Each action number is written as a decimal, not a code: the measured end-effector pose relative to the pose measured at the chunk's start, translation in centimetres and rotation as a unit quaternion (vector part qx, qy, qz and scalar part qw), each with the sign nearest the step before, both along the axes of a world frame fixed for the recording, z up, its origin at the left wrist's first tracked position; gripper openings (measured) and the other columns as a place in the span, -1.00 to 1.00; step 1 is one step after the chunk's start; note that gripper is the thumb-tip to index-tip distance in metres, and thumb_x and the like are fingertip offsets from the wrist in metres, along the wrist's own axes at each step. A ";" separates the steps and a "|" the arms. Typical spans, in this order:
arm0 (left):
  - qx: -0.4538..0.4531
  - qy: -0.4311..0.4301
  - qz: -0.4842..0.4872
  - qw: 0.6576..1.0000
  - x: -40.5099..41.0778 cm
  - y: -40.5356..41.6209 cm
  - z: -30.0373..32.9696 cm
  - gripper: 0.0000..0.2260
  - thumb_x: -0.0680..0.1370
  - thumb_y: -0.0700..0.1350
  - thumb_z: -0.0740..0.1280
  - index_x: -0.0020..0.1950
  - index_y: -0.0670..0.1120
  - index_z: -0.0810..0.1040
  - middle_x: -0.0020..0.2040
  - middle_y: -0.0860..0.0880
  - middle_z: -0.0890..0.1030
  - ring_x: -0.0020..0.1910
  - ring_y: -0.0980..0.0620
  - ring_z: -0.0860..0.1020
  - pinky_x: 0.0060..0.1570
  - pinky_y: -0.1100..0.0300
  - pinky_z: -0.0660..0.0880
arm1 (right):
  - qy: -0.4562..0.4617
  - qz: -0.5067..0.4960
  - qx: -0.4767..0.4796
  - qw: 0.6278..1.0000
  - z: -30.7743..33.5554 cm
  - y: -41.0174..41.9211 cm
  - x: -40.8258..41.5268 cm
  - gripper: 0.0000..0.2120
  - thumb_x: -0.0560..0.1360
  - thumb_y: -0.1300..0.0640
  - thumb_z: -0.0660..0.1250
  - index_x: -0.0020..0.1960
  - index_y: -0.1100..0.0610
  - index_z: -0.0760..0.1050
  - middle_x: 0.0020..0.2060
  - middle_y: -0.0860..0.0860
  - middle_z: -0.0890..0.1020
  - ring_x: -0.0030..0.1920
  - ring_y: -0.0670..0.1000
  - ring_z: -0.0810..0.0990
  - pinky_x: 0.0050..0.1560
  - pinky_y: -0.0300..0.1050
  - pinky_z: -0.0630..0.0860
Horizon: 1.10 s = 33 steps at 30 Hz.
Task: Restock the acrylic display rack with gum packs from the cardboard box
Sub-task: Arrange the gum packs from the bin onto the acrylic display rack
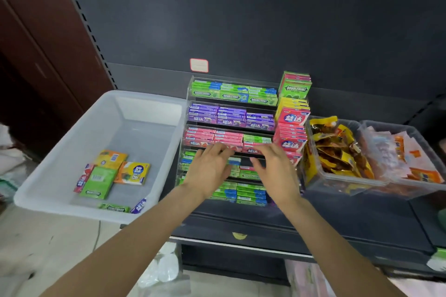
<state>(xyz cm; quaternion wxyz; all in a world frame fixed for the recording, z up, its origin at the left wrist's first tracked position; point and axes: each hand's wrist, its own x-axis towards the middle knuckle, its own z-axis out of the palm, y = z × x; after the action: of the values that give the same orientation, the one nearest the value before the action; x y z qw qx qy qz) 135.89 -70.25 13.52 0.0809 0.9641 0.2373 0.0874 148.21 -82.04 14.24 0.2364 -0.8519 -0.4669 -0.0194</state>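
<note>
Fingers (218, 149) of the left hand (209, 171) are spread and lie over the front of the clear acrylic tiered display rack (190, 94), at its fourth tier from the top; whether they pinch a pack I cannot tell, though a small blue-ended gum pack (234, 160) shows just at their tips. The right hand (275, 169) is beside it at the same tier, its fingers loosely curled and open, holding nothing that shows.

Slim gum packs in the rack lie flat with their long axes running left to right, labels facing near. Green packs (233, 95) fill the top tier, purple packs (230, 117) the second, pink packs (214, 136) the third, and green ones again the lower tiers. Wider flat packs (293, 103) in green, yellow and pink stand upright in a column against the rack's right side.

Left of the rack sits a white translucent plastic tub (60, 166) with a few loose packs (111, 171) on its floor. Right of the rack are two clear bins of snack pouches (337, 149). All rest on a dark shelf (350, 219) before a dark grey back panel (241, 19).
</note>
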 end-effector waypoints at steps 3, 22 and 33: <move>-0.009 -0.036 0.045 0.998 -4.5 2.4 0.6 -0.67 0.56 -0.08 0.25 0.32 -0.07 0.44 0.27 -0.07 0.45 0.26 -0.10 0.41 0.15 0.04 0.36 | 0.070 0.061 -0.008 0.996 0.4 3.7 -3.7 -0.70 0.57 0.09 0.24 0.28 0.10 0.46 0.14 0.01 0.51 0.19 0.02 0.46 0.11 -0.06 0.45; -0.209 0.012 0.201 0.957 -30.6 21.3 -0.5 -0.57 0.57 -0.11 0.27 0.43 -0.06 0.31 0.27 -0.12 0.51 0.18 -0.15 0.48 0.17 0.07 0.39 | 0.148 0.184 -0.232 0.944 -5.8 24.4 -24.8 -0.32 0.45 0.03 0.41 0.47 0.11 0.19 0.40 0.11 0.31 0.38 0.12 0.29 0.33 -0.07 0.28; -0.259 -0.033 0.188 0.947 -30.3 22.8 -1.5 -0.58 0.52 -0.06 0.35 0.37 -0.05 0.38 0.21 -0.05 0.55 0.13 -0.08 0.52 0.10 0.09 0.48 | 0.077 0.117 -0.310 0.940 -6.7 26.5 -25.2 -0.31 0.32 0.02 0.53 0.34 0.17 0.35 0.21 0.17 0.35 0.23 0.16 0.37 0.20 -0.04 0.40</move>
<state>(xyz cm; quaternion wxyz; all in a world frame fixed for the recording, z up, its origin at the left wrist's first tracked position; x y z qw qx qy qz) 105.56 -47.45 12.06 0.3172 0.8446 0.4259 0.0681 122.97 -55.50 7.51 -0.0036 -0.8210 -0.5267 0.2202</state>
